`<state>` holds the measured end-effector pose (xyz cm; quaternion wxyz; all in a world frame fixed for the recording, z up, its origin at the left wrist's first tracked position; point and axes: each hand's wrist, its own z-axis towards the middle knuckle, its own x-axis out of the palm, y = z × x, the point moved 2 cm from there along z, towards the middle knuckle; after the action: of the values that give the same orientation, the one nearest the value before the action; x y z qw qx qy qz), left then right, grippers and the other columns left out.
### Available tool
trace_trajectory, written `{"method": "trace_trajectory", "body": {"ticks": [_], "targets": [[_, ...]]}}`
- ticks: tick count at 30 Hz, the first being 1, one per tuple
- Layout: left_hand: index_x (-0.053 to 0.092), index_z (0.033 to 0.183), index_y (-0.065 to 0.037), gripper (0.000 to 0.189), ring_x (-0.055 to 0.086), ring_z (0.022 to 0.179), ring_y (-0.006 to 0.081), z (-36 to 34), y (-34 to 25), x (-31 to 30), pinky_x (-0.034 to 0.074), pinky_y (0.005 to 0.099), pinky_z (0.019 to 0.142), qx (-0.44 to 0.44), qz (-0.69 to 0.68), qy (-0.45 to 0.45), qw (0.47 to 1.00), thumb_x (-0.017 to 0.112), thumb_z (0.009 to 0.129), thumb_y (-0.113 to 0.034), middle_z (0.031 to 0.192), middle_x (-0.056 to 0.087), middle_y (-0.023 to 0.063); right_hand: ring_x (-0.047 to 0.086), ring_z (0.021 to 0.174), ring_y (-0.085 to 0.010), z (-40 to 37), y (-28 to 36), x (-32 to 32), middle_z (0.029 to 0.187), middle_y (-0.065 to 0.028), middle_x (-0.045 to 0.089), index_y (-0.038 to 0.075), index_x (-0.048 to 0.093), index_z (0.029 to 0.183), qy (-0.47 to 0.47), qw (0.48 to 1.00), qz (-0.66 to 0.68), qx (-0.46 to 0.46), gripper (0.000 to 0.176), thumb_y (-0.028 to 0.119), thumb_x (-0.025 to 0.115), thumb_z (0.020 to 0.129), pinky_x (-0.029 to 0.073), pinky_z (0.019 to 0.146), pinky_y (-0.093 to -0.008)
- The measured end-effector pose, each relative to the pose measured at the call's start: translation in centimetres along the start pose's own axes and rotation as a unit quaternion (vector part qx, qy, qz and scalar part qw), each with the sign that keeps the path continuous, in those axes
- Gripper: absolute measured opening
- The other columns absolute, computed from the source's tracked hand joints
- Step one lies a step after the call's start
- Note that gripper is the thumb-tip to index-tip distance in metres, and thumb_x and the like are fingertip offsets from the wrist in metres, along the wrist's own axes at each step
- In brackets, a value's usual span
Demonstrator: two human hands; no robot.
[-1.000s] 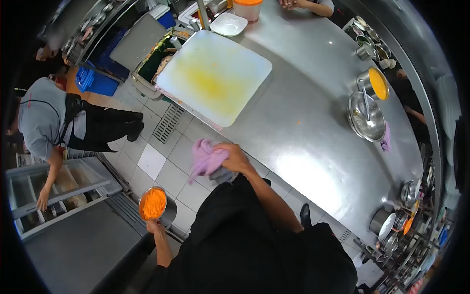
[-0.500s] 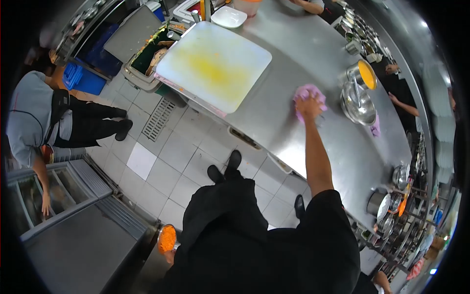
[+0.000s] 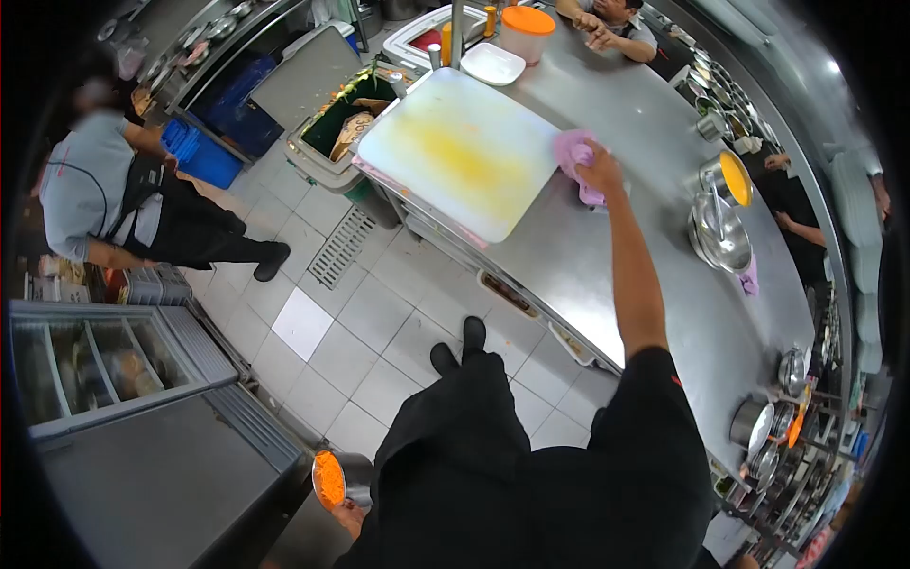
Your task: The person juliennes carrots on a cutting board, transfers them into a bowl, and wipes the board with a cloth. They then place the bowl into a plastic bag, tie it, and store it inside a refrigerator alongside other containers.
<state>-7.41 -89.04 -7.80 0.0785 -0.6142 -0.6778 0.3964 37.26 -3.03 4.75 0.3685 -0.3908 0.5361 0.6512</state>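
Head view shows the right hand [image 3: 599, 171] closed over a crumpled pink cloth [image 3: 572, 152], pressing it to the stainless steel tabletop [image 3: 607, 275] at the right edge of the yellow-stained white cutting board [image 3: 455, 152]; wiping looks to be the step in hand, and the next stroke calls for skirting or lifting over that edge. Low down, the left hand [image 3: 349, 518], mostly hidden by black clothing [image 3: 493, 474], seems to grip a round metal pot of orange shreds [image 3: 332, 478].
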Motion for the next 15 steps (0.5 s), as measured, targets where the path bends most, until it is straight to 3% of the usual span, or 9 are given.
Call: {"method": "trace_trajectory", "body": {"ticks": [1, 3, 4, 6, 7, 10, 11, 13, 15], "targets": [[0.051, 0.073, -0.005, 0.006, 0.045, 0.048, 0.0152, -0.2, 0.2, 0.1, 0.038, 0.0281, 0.046, -0.004, -0.004, -0.001, 1.000, 0.056, 0.078, -0.006, 0.062, 0.050, 0.0040, 0.059, 0.115, -0.0330, -0.1, 0.5, 1.8, 0.126, -0.0151, 0.062, 0.015, 0.056, 0.130, 0.000, 1.000, 0.002, -0.006, 0.062, 0.030, 0.066, 0.071, 0.048, 0.095, -0.0470], [0.051, 0.073, -0.006, 0.006, 0.045, 0.048, 0.0150, -0.3, 0.4, 0.1, 0.038, 0.0281, 0.046, 0.001, -0.016, -0.007, 1.000, 0.056, 0.078, -0.006, 0.062, 0.050, 0.0039, 0.041, 0.132, -0.0408, -2.2, 3.0, 5.8, 0.145, -0.0138, 0.046, 0.017, 0.044, 0.142, 0.004, 0.971, -0.198, 0.134, 0.069, 0.030, 0.062, 0.077, 0.034, 0.104, -0.0590], [0.051, 0.073, -0.006, 0.006, 0.045, 0.048, 0.0149, -0.5, 0.4, -0.4, 0.038, 0.0281, 0.046, 0.003, -0.019, -0.009, 1.000, 0.056, 0.078, -0.006, 0.062, 0.049, 0.0038, 0.027, 0.138, -0.0472, -3.5, 3.5, 6.7, 0.153, -0.0135, 0.035, 0.019, 0.041, 0.144, 0.028, 0.975, -0.169, 0.141, 0.068, 0.032, 0.060, 0.080, 0.024, 0.106, -0.0659], [0.051, 0.073, -0.006, 0.006, 0.045, 0.048, 0.0147, -1.3, 0.9, 0.8, 0.038, 0.0280, 0.046, -0.005, -0.030, -0.008, 0.999, 0.056, 0.078, -0.006, 0.062, 0.049, 0.0037, 0.036, 0.133, -0.0466, -8.3, 3.4, 9.7, 0.147, -0.0155, 0.041, 0.020, 0.047, 0.138, -0.114, 0.959, -0.260, -0.013, 0.061, 0.033, 0.062, 0.081, 0.030, 0.105, -0.0615], [0.051, 0.073, -0.006, 0.006, 0.044, 0.048, 0.0146, -1.7, 1.4, 1.2, 0.038, 0.0280, 0.045, -0.010, -0.034, -0.010, 0.999, 0.056, 0.078, -0.006, 0.062, 0.049, 0.0036, 0.041, 0.128, -0.0484, -10.6, 4.8, 9.2, 0.141, -0.0168, 0.046, 0.018, 0.053, 0.130, -0.040, 0.974, -0.222, -0.016, 0.055, 0.033, 0.065, 0.079, 0.037, 0.103, -0.0573], [0.051, 0.073, -0.006, 0.006, 0.044, 0.048, 0.0143, -2.8, 2.7, 2.1, 0.038, 0.0279, 0.045, -0.022, -0.040, -0.019, 0.999, 0.056, 0.078, -0.007, 0.062, 0.049, 0.0034, 0.055, 0.118, -0.0376, -16.8, 10.2, 5.7, 0.126, -0.0177, 0.058, 0.011, 0.061, 0.118, 0.147, 0.987, -0.018, -0.066, 0.052, 0.015, 0.074, 0.068, 0.048, 0.095, -0.0431], [0.051, 0.073, -0.006, 0.006, 0.044, 0.048, 0.0142, -3.3, 2.8, 2.7, 0.038, 0.0279, 0.045, -0.023, -0.042, -0.022, 0.999, 0.056, 0.078, -0.007, 0.062, 0.049, 0.0034, 0.055, 0.118, -0.0376, -16.3, 10.3, 5.1, 0.126, -0.0177, 0.058, 0.011, 0.061, 0.118, 0.146, 0.987, -0.020, -0.070, 0.052, 0.015, 0.074, 0.068, 0.048, 0.095, -0.0431], [0.051, 0.073, -0.006, 0.006, 0.044, 0.048, 0.0140, -4.2, 4.0, 3.5, 0.038, 0.0279, 0.045, -0.034, -0.055, -0.028, 0.997, 0.056, 0.077, -0.007, 0.062, 0.049, 0.0032, 0.064, 0.105, -0.0332, -14.0, 10.9, 3.0, 0.112, -0.0178, 0.066, 0.007, 0.063, 0.114, 0.047, 0.974, 0.212, -0.057, 0.049, 0.010, 0.072, 0.066, 0.051, 0.091, -0.0398], [0.051, 0.073, -0.006, 0.006, 0.044, 0.048, 0.0139, -5.3, 4.7, 4.0, 0.038, 0.0278, 0.045, -0.036, -0.070, -0.039, 0.996, 0.056, 0.077, -0.007, 0.062, 0.049, 0.0031, 0.067, 0.098, -0.0343, -8.0, 11.1, 0.7, 0.103, -0.0193, 0.068, 0.004, 0.064, 0.110, -0.065, 0.969, 0.224, -0.077, 0.045, 0.011, 0.069, 0.067, 0.052, 0.089, -0.0400]]}}
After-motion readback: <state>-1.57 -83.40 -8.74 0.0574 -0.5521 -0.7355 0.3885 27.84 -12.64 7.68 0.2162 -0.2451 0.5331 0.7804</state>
